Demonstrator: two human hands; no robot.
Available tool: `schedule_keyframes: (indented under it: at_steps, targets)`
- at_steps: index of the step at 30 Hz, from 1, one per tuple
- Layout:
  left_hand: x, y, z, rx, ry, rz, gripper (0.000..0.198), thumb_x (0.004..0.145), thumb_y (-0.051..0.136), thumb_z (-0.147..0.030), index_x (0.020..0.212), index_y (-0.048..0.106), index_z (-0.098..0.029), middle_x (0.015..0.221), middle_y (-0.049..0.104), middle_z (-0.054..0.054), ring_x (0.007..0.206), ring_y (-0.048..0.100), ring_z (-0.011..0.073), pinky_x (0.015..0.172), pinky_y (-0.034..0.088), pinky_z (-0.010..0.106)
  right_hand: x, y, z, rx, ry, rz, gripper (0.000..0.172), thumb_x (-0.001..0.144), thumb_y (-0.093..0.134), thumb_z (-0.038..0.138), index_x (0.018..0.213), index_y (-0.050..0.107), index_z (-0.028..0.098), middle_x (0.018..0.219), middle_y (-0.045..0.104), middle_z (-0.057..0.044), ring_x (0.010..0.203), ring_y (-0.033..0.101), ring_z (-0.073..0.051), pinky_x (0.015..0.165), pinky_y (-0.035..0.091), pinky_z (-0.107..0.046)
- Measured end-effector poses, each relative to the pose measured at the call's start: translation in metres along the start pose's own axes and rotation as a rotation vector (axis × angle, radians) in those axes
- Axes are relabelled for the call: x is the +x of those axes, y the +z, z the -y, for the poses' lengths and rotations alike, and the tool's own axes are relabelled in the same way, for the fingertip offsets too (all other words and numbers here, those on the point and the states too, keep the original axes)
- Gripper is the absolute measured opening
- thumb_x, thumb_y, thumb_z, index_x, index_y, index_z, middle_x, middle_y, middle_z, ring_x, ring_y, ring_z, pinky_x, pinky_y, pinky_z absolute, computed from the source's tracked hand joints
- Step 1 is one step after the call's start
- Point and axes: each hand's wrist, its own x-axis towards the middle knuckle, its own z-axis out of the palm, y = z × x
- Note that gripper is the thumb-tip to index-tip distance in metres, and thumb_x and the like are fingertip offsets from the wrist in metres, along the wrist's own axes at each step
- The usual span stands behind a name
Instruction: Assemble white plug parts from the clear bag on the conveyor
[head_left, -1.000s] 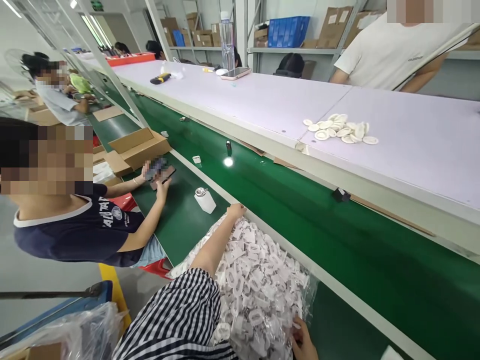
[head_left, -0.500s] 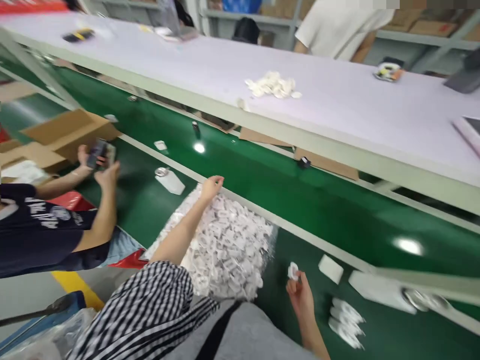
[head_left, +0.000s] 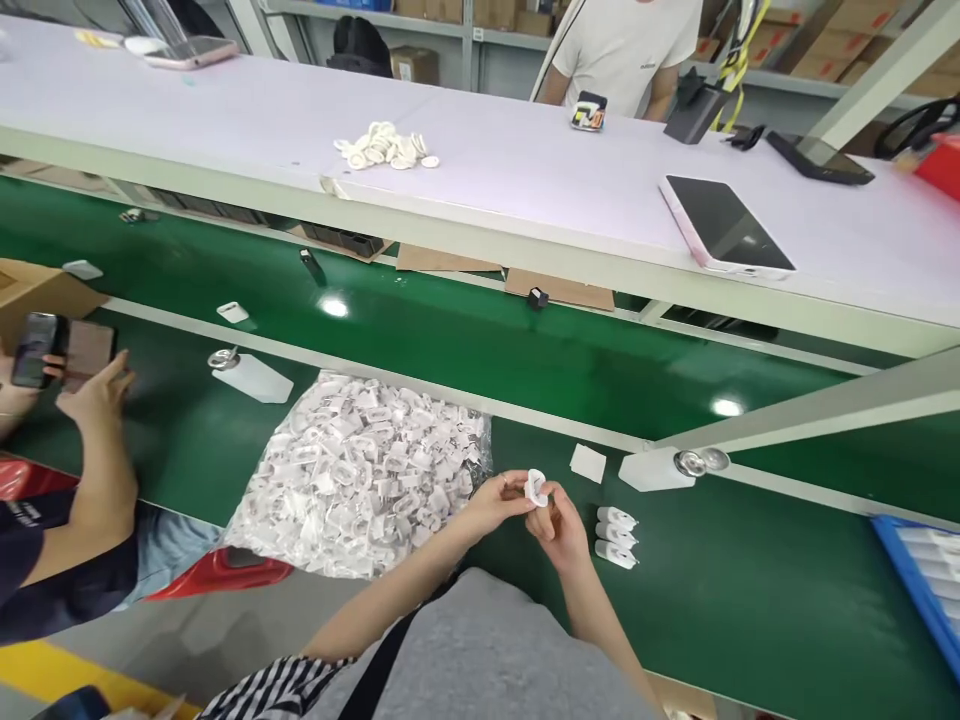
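A small white plastic part with an oval opening (head_left: 535, 487) is held up in front of me, just past the right edge of the bag. My left hand (head_left: 496, 502) pinches it from the left with its fingertips. From the other side, my right hand (head_left: 559, 527) grips the same part with bent fingers. A clear plastic bag (head_left: 360, 475) full of similar white parts lies spread to the left of my hands. To the right, several white parts (head_left: 616, 537) lie in a short row. A white square piece (head_left: 587, 463) lies beyond my right hand.
White bottles (head_left: 253, 377) with metal tops lie at left and right on the green table. A raised shelf (head_left: 480, 195) carries white discs (head_left: 386, 147) and a phone (head_left: 726, 225). At left, a co-worker's hands (head_left: 94, 395) hold an open phone case. A blue tray (head_left: 911, 590) sits far right.
My left hand has come from the bag's far edge to meet my right hand. Both now hold the white part, which was in my right hand alone. The view has turned right.
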Motion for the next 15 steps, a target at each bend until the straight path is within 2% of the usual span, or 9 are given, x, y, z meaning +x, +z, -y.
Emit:
schedule_keyframes:
  at_steps: [1, 3, 5, 10, 13, 15]
  targets:
    - [-0.002, 0.000, 0.000, -0.018, 0.030, -0.017, 0.040, 0.055, 0.064, -0.030, 0.089, 0.049, -0.015, 0.087, 0.057, 0.004, 0.080, 0.052, 0.0139, 0.071, 0.039, 0.025, -0.003, 0.000, -0.001, -0.010, -0.024, -0.024, 0.024, 0.069, 0.049, 0.043, 0.081, 0.048, 0.022, 0.030, 0.032, 0.010, 0.028, 0.019, -0.005, 0.035, 0.018, -0.018]
    - [-0.005, 0.000, -0.001, -0.031, 0.054, -0.060, 0.037, 0.052, 0.066, -0.031, 0.081, 0.049, -0.015, 0.080, 0.057, 0.003, 0.076, 0.052, 0.0137, 0.072, 0.040, 0.026, -0.007, 0.001, -0.001, -0.036, -0.056, -0.095, 0.035, 0.069, 0.050, 0.041, 0.099, 0.043, 0.022, 0.033, 0.038, 0.010, 0.029, 0.024, -0.006, 0.036, 0.020, -0.019]
    - [-0.008, 0.000, -0.004, -0.017, 0.063, -0.084, 0.032, 0.052, 0.065, -0.031, 0.074, 0.048, -0.015, 0.074, 0.056, 0.002, 0.074, 0.053, 0.0134, 0.070, 0.040, 0.026, -0.008, 0.001, 0.000, -0.081, -0.044, -0.151, 0.043, 0.070, 0.050, 0.042, 0.105, 0.040, 0.021, 0.037, 0.042, 0.008, 0.031, 0.029, -0.006, 0.036, 0.023, -0.019]
    - [-0.010, 0.000, -0.006, 0.148, 0.163, -0.115, 0.004, 0.064, 0.051, -0.018, 0.066, 0.050, -0.015, 0.065, 0.053, 0.000, 0.065, 0.051, 0.0103, 0.064, 0.041, 0.023, -0.004, -0.002, -0.002, -0.128, 0.161, -0.135, 0.039, 0.064, 0.050, 0.051, 0.081, 0.050, 0.016, 0.049, 0.051, 0.002, 0.035, 0.041, -0.009, 0.032, 0.028, -0.020]
    - [-0.014, -0.001, -0.007, 0.373, 0.246, -0.197, 0.014, 0.064, 0.042, -0.009, 0.060, 0.054, -0.015, 0.075, 0.054, 0.002, 0.071, 0.051, 0.0108, 0.066, 0.042, 0.023, -0.005, -0.006, -0.005, -0.125, 0.284, -0.103, 0.037, 0.060, 0.056, 0.048, 0.081, 0.050, 0.018, 0.056, 0.054, 0.000, 0.041, 0.048, -0.011, 0.032, 0.031, -0.018]
    - [-0.016, -0.003, -0.007, 0.551, 0.296, -0.230, 0.020, 0.062, 0.040, -0.005, 0.057, 0.056, -0.016, 0.082, 0.055, 0.002, 0.076, 0.051, 0.0107, 0.070, 0.041, 0.022, -0.006, -0.009, -0.006, -0.173, 0.334, -0.087, 0.035, 0.058, 0.061, 0.042, 0.083, 0.050, 0.019, 0.061, 0.055, 0.000, 0.050, 0.052, -0.012, 0.037, 0.036, -0.018]
